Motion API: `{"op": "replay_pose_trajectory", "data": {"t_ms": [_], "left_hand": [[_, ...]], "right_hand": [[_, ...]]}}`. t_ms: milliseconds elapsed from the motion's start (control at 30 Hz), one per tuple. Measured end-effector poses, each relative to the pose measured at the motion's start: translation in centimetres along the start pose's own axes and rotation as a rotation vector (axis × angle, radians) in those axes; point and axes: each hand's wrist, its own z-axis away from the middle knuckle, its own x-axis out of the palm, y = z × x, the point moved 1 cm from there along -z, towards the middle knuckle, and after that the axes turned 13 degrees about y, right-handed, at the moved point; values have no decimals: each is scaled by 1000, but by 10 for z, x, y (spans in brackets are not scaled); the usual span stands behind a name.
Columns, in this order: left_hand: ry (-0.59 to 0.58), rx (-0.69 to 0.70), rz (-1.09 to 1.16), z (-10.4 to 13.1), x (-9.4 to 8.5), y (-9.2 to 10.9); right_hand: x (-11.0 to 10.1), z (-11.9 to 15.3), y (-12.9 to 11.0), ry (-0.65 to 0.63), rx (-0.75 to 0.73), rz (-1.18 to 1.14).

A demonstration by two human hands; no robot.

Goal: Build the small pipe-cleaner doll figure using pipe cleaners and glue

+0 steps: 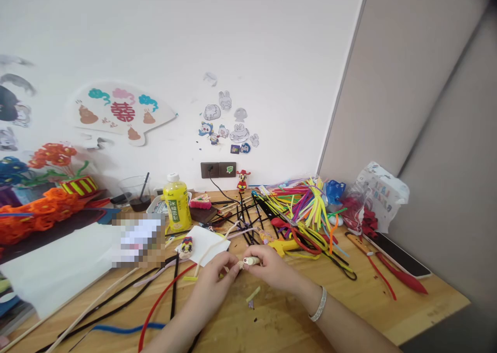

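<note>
Low in the middle of the view, my left hand (pixel 220 275) pinches a small cream piece (pixel 241 265). My right hand (pixel 269 266) is closed on a short cream roll (pixel 251 261), its round end facing left. The two hands nearly touch, thumb and fingers meeting around the cream pieces. Behind my left hand lies a white paper (pixel 204 245) with a cream stem across it. A small figure with a black, red and yellow top (pixel 187 247) rests at the paper's left edge. A yellow item (pixel 283 246) lies just behind my right hand.
A yellow bottle (pixel 177 205) stands back left, near a plastic cup (pixel 140 202). Colourful fuzzy stems (pixel 310 203) are heaped back right. A red figure (pixel 242 181) stands by the wall. A phone-like black slab (pixel 399 253) lies right; a red stem (pixel 155 304) curves front left.
</note>
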Motion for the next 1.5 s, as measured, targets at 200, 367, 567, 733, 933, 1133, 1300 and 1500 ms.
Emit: {"op": "replay_pose_trajectory", "data": {"t_ms": [200,367,567,733,933,1133,1300,1500], "left_hand": [[-28,35,-53,-1,-2,-3],[1,253,-212,0,-3,-5],[11,220,-225,0,-2,-5],[97,125,-170,-3,-7,-3],[127,90,-141,-3,-7,-1],[138,102,-117,-2,-7,4],[167,98,-91,-1,-8,4],[145,85,-104,-1,-7,3]], "right_hand": [[-1,-1,1,-8,-5,8],[-1,-3,1,9,5,30],[-2,-3,3,50,38,-6],[4,-3,15,59,39,-68],[9,0,14,28,50,12],[7,2,9,52,-4,123],[7,1,8,82,-29,165],[8,0,9,80,-24,201]]}}
